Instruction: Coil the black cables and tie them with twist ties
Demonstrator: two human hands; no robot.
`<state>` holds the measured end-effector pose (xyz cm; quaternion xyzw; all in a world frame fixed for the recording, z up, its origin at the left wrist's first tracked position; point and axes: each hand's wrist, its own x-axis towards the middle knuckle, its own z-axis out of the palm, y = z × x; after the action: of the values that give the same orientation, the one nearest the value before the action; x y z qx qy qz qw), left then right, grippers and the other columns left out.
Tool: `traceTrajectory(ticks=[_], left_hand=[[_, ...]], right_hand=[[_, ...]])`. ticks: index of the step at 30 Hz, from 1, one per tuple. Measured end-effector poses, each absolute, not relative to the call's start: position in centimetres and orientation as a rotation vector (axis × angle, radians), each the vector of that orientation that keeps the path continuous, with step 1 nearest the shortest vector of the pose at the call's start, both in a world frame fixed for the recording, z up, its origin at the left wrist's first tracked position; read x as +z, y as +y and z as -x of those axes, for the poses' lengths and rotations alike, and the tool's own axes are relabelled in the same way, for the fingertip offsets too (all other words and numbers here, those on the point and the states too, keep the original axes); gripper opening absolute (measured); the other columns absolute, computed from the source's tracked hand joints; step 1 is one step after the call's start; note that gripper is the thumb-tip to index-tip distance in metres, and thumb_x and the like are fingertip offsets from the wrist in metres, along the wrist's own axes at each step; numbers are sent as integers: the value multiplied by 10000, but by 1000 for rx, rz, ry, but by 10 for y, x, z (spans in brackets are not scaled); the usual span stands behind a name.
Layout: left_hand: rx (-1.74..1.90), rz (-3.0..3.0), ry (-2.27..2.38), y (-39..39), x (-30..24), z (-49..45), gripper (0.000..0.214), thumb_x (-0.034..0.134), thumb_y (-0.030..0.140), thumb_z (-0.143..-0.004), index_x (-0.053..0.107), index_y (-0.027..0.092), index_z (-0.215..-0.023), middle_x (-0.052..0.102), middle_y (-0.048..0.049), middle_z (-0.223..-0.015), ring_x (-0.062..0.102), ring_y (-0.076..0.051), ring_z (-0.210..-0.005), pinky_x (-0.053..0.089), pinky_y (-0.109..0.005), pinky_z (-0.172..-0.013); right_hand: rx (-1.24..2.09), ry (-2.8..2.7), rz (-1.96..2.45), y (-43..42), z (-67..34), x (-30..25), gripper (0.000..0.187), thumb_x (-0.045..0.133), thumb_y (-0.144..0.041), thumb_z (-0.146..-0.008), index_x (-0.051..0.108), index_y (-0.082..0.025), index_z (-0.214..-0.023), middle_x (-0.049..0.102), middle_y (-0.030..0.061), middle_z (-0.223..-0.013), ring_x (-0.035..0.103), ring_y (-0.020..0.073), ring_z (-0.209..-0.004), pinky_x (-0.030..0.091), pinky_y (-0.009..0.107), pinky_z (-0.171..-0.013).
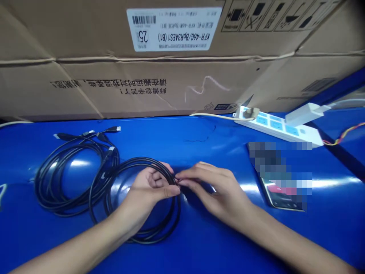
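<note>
A coiled black cable (139, 160) lies on the blue table. My left hand (152, 190) grips its right side, the thumb on top and the fingers curled underneath. From the right, my right hand (215, 186) meets the coil, thumb and index finger pinched at the bundle beside my left thumb. Something thin and dark shows at those fingertips, too small to name. Partly overlapped by the held coil, more coiled black cables (40, 186) rest at the left. Their plugs, including a metal-tipped connector (114, 129), point up and outward.
A large cardboard box (176, 76) stands along the back of the blue table (216, 243). At the back right is a white power strip (273, 131) with a white charger (305, 114) plugged in. A phone (281, 201), partly pixelated, lies right of my hands.
</note>
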<state>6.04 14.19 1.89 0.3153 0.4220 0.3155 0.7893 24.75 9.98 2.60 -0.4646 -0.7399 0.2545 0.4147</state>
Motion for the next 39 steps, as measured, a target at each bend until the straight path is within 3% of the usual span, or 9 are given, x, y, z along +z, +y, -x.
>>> traceTrajectory(ticks=[5, 8, 13, 23, 25, 28, 33, 36, 39], left_hand=[[684, -679, 908, 142, 19, -60, 424, 941, 135, -577, 675, 194, -902, 704, 25, -838, 641, -123, -791, 491, -236, -754], [683, -656, 931, 143, 22, -60, 455, 955, 183, -575, 675, 201, -933, 707, 24, -836, 637, -126, -789, 479, -230, -720], [636, -663, 921, 146, 25, -59, 478, 980, 222, -538, 660, 190, -892, 689, 21, -821, 630, -125, -768, 456, -221, -664], [647, -708, 858, 144, 14, -58, 460, 962, 151, -535, 663, 199, -881, 696, 46, -758, 625, -109, -675, 477, -208, -647], [640, -725, 858, 145, 13, -59, 451, 963, 147, -532, 667, 195, -869, 693, 42, -748, 612, -104, -668, 485, -205, -646], [634, -757, 843, 145, 15, -60, 436, 960, 143, -531, 668, 187, -851, 680, 39, -711, 603, -98, -628, 480, -201, -610], [610, -765, 831, 144, 14, -61, 451, 958, 125, -502, 661, 177, -837, 690, 39, -708, 618, -104, -601, 489, -214, -586], [607, -762, 817, 145, 11, -60, 478, 956, 111, -493, 660, 172, -862, 709, 23, -730, 654, -129, -631, 512, -237, -610], [642, -751, 812, 146, 10, -58, 454, 949, 117, -529, 674, 181, -884, 721, 18, -828, 678, -128, -725, 525, -228, -674]], right_hand=[[1041, -1596, 1276, 99, -246, 35, 210, 632, -200, -962, 638, -199, -1172, 754, 17, -837, 725, 151, -725, 571, 232, -623], [1147, -1643, 1261, 100, -250, 38, 245, 641, -220, -968, 643, -205, -1213, 775, 31, -897, 737, 151, -769, 580, 235, -656], [882, -1977, 1095, 106, -261, 37, 205, 601, -152, -1005, 728, -218, -1152, 803, 61, -1020, 742, 182, -908, 584, 324, -839], [529, -2211, 971, 108, -268, 31, 170, 582, -229, -1023, 745, -182, -1027, 770, 84, -944, 687, 194, -828, 556, 336, -728], [656, -2137, 1020, 107, -265, 34, 163, 603, -243, -1015, 745, -172, -983, 754, 75, -919, 676, 179, -818, 536, 320, -739], [1133, -1830, 1220, 108, -260, 38, 206, 690, -342, -958, 744, -168, -862, 714, 43, -833, 614, 144, -707, 479, 265, -643], [1875, -1156, 1279, 110, -253, 35, 363, 819, -456, -783, 642, -153, -690, 472, -69, -559, 358, 76, -517, 248, 216, -491], [1934, -1017, 1218, 108, -247, 31, 385, 811, -451, -790, 576, -168, -675, 408, -97, -519, 288, 65, -480, 196, 212, -456], [1635, -1150, 1232, 106, -243, 27, 339, 842, -406, -795, 586, -185, -781, 550, -71, -609, 437, 80, -523, 329, 196, -485]])
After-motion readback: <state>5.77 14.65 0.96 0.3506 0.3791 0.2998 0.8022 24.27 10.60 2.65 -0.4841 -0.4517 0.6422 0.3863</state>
